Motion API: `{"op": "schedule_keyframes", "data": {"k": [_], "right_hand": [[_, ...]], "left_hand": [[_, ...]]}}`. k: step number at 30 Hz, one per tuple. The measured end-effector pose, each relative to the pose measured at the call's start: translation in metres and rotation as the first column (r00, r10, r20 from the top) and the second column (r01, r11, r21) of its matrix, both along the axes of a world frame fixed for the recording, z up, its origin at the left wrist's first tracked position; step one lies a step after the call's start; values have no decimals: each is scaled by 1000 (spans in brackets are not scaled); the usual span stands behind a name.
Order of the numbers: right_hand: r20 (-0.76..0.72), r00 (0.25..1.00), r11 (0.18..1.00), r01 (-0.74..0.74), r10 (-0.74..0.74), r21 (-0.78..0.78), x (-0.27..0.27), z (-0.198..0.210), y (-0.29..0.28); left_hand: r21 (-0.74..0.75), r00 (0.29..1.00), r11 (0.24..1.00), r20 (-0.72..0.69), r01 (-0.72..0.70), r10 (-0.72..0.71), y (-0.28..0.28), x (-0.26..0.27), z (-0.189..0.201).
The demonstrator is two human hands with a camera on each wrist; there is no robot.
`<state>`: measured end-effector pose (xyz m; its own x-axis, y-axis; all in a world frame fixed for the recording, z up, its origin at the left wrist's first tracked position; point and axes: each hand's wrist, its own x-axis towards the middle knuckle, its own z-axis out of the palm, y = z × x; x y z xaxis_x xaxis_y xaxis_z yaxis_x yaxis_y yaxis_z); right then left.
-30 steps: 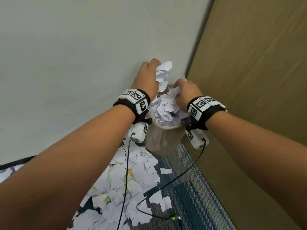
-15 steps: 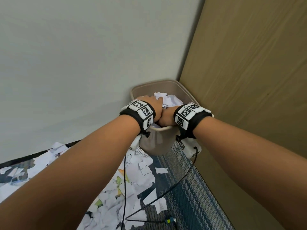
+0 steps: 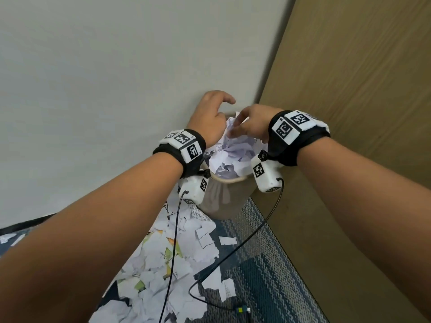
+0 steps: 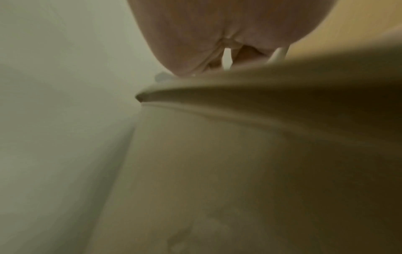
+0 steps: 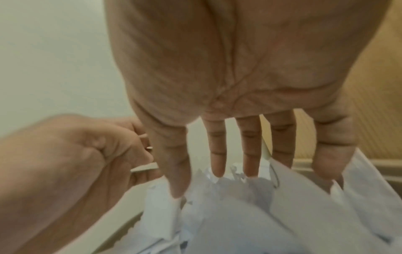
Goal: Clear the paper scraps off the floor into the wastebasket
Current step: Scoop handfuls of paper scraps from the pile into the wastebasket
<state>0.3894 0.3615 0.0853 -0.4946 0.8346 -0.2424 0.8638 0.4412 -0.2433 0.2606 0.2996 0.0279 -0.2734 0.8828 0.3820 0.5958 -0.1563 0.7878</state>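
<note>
A heap of crumpled white paper scraps (image 3: pixel 229 155) fills the beige wastebasket (image 3: pixel 221 199) to above its rim, and this basket stands in the corner where the pale wall (image 3: pixel 105 89) meets a brown wood-grain panel (image 3: pixel 349 101). Directly over the heap is the right hand (image 3: pixel 250 123); in the right wrist view this grip (image 5: pixel 250 106) has its fingers (image 5: pixel 217 154) straight, spread apart and pointing down, their tips just touching the top of the papers (image 5: pixel 228 214), with nothing pinched. To the left of it, and just beside it, the left hand (image 3: pixel 211 113) hangs over the far left part of the rim, its fingers loosely bent; the right wrist view shows small slivers of paper (image 5: pixel 144 167) between those fingers (image 5: pixel 121 135), though whether they are pinched or only stuck there cannot be told. The left wrist view is blurred and shows only the palm (image 4: pixel 217 34) above the basket's rim (image 4: pixel 239 86). Below and nearer than both grips, many more torn paper scraps (image 3: pixel 163 264) lie on the floor, spread over blue-grey patterned carpet (image 3: pixel 268 276) from the foot of the basket toward the person. Two black cables (image 3: pixel 245 248) run down from the white wrist units (image 3: pixel 265 173) across the scraps and carpet.
</note>
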Motion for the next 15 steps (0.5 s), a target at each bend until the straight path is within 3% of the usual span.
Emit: {"op": "schedule_keyframes", "data": {"k": [6, 11, 15], "right_hand": [[102, 994, 992, 26, -39, 123, -10, 4, -9], [47, 999, 989, 13, -20, 145, -32, 12, -28], [-59, 995, 989, -70, 78, 130, -63, 18, -57]], "left_hand": [[29, 954, 989, -261, -144, 147, -12, -25, -2], [-34, 963, 989, -234, -147, 135, -27, -43, -8], [-12, 944, 990, -302, -144, 134, -48, -62, -8]]}}
